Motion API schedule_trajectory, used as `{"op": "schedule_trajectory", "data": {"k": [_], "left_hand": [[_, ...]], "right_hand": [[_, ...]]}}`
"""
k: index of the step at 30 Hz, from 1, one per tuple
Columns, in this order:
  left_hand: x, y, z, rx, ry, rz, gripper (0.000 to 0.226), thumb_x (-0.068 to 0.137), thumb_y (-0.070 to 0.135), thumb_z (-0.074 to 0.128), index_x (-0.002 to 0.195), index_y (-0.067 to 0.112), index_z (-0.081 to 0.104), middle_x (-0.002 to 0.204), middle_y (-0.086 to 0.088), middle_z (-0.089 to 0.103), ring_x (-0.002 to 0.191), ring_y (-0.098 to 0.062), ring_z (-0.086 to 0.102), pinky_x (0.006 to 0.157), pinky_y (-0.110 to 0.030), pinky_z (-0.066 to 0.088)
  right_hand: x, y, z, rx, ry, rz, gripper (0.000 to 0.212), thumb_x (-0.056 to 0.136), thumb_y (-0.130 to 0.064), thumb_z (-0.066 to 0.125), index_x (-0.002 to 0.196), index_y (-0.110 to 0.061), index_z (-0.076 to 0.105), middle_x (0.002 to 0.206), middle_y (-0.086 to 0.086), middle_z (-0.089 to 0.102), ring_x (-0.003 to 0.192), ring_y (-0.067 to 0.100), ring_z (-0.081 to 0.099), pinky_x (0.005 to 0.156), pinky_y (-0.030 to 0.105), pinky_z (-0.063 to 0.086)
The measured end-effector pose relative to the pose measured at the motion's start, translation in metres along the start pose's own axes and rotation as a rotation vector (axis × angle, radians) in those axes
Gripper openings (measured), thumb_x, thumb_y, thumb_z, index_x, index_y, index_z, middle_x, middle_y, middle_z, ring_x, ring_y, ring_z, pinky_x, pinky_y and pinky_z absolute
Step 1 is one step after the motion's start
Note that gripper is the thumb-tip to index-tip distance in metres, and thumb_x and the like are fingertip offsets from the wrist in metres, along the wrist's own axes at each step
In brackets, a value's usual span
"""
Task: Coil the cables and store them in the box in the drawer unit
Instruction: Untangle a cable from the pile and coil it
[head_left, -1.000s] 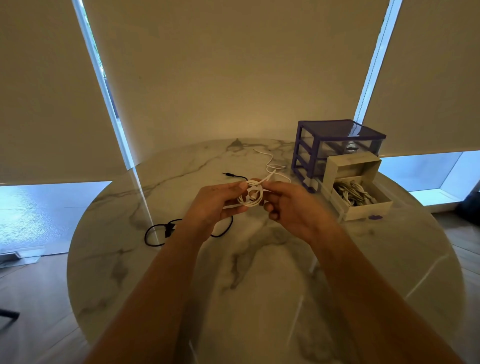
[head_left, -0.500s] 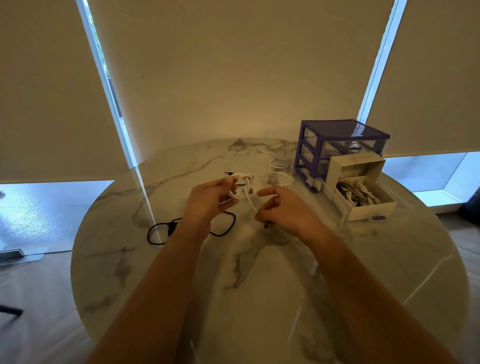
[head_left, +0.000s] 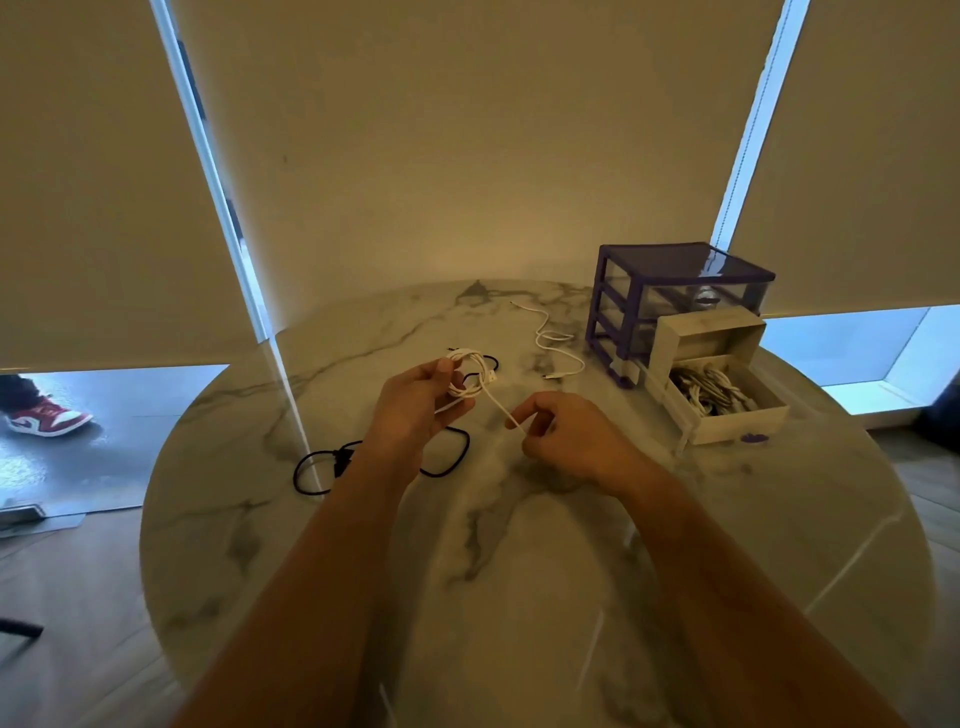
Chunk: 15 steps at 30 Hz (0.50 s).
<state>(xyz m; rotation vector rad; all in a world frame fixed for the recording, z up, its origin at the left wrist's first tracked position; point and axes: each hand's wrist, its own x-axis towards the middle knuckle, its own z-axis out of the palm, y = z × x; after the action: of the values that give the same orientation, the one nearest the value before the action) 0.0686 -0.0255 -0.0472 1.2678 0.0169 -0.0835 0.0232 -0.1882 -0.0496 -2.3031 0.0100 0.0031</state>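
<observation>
My left hand (head_left: 415, 402) holds a small coil of white cable (head_left: 467, 375) above the middle of the round marble table (head_left: 519, 597). A loose end runs from the coil down to my right hand (head_left: 563, 436), which pinches it. A second white cable (head_left: 556, 345) lies uncoiled near the purple drawer unit (head_left: 670, 296). A black cable (head_left: 374, 460) lies looped on the table under my left wrist. The white box (head_left: 727, 421) sits in the pulled-out drawer, with coiled cables inside.
Beige roller blinds hang behind the table. A person's red and white shoe (head_left: 47, 418) shows on the floor at the far left. Wooden floor surrounds the table.
My hands have moved apart: the left kept the coil and lifted it slightly, the right drew the loose end out to the right and down.
</observation>
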Motion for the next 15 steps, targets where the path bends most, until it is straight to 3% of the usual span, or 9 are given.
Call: {"op": "schedule_trajectory", "data": {"k": [3,6,10,15], "left_hand": [[-0.001,0.000,0.006,0.034,-0.039,-0.013,0.026,0.102,0.007,0.041,0.086,0.008,0.061,0.084,-0.007,0.059,0.079,-0.017,0.061,0.075,-0.029,0.055],[-0.005,0.000,0.013,0.058,-0.084,-0.016,0.024,0.101,0.004,0.038,0.093,0.004,0.061,0.084,-0.009,0.059,0.078,-0.018,0.061,0.073,-0.027,0.057],[-0.007,-0.001,0.014,0.022,-0.085,-0.031,0.022,0.099,0.015,0.047,0.095,0.002,0.065,0.082,-0.009,0.061,0.078,-0.019,0.063,0.065,-0.023,0.059],[-0.004,-0.003,0.012,0.095,-0.064,-0.023,0.036,0.091,0.033,0.063,0.102,-0.001,0.068,0.088,-0.010,0.070,0.084,-0.019,0.068,0.066,-0.023,0.059]], "right_hand": [[0.001,0.000,0.000,0.059,-0.030,-0.014,0.024,0.085,-0.012,0.068,0.105,-0.025,0.065,0.090,-0.005,0.061,0.072,0.006,0.058,0.058,0.011,0.046],[0.002,-0.003,0.004,0.144,0.055,-0.033,0.021,0.085,-0.029,0.070,0.103,-0.019,0.068,0.085,-0.006,0.064,0.070,0.002,0.057,0.048,0.001,0.038],[0.004,-0.005,0.008,0.189,0.122,-0.025,0.020,0.086,-0.032,0.068,0.094,-0.014,0.069,0.078,-0.004,0.068,0.070,0.001,0.058,0.053,0.005,0.038],[0.004,-0.006,0.006,0.243,0.181,-0.011,0.012,0.087,-0.027,0.069,0.086,-0.014,0.069,0.073,-0.004,0.068,0.047,-0.006,0.052,0.050,0.011,0.038]]}}
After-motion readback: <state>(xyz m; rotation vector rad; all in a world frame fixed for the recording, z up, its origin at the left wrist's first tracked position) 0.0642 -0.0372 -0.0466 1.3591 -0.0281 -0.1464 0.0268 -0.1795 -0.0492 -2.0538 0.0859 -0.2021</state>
